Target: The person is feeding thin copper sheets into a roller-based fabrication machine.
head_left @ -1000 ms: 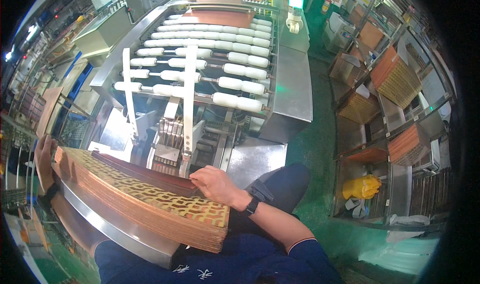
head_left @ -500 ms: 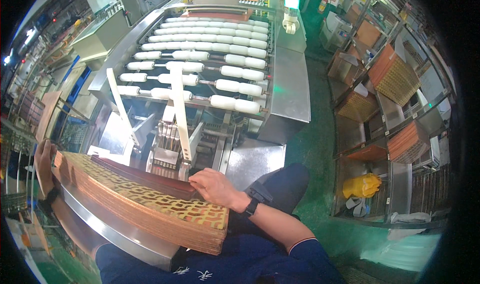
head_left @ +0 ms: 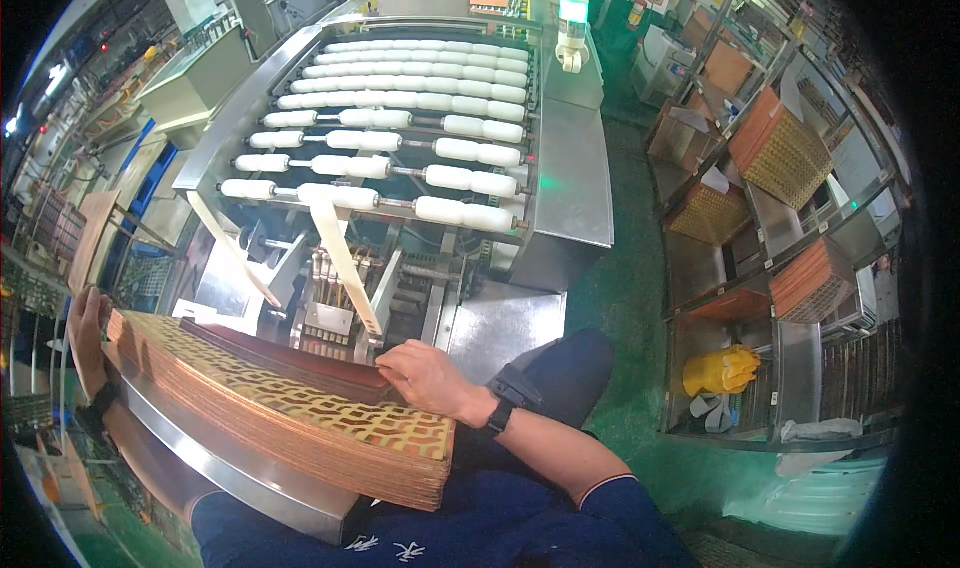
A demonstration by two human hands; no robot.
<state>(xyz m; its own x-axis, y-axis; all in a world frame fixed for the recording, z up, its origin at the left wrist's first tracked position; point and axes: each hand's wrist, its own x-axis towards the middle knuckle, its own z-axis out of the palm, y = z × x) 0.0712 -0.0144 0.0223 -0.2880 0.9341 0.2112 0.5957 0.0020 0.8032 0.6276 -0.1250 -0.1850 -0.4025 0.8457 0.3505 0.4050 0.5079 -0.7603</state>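
Observation:
A thick stack of copper-coloured circuit panels with a yellow-and-copper pattern on its exposed face rests along a metal ledge close to my body. Curled against the stack's left end is my left hand, its fingertips partly hidden. My right hand is closed, thumb and fingers pinching near the right end of a dark reddish panel on the far side of the stack. Two pale arms slant up from the machine just beyond it.
Ahead stands a conveyor with rows of white rollers and a signal lamp at its far right. Metal racks at right hold panel stacks and yellow gloves. A metal plate lies beyond my right hand.
The pale arms have tilted down toward the left. A reddish panel at the conveyor's far end has gone from sight. My hands stay nearly in place.

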